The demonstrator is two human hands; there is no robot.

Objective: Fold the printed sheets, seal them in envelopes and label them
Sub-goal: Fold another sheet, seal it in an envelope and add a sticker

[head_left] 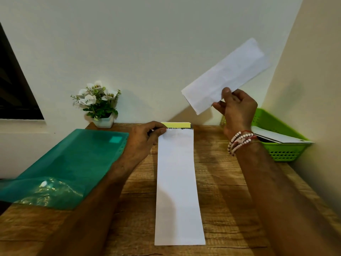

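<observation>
A long white envelope (178,185) lies lengthwise in the middle of the wooden table (227,191), its far end toward the wall. My left hand (145,137) pinches that far end at its left corner. My right hand (237,109) is raised above the table's right side and pinches a folded white sheet (227,74) by its lower edge; the sheet tilts up to the right in the air. A yellow pad of sticky notes (176,125) peeks out just behind the envelope's far end.
A green plastic folder (73,163) covers the table's left part, with a crinkled clear bag (48,193) on it. A potted white flower (99,104) stands at the back. A green basket (284,143) holding white papers sits at the right against the wall.
</observation>
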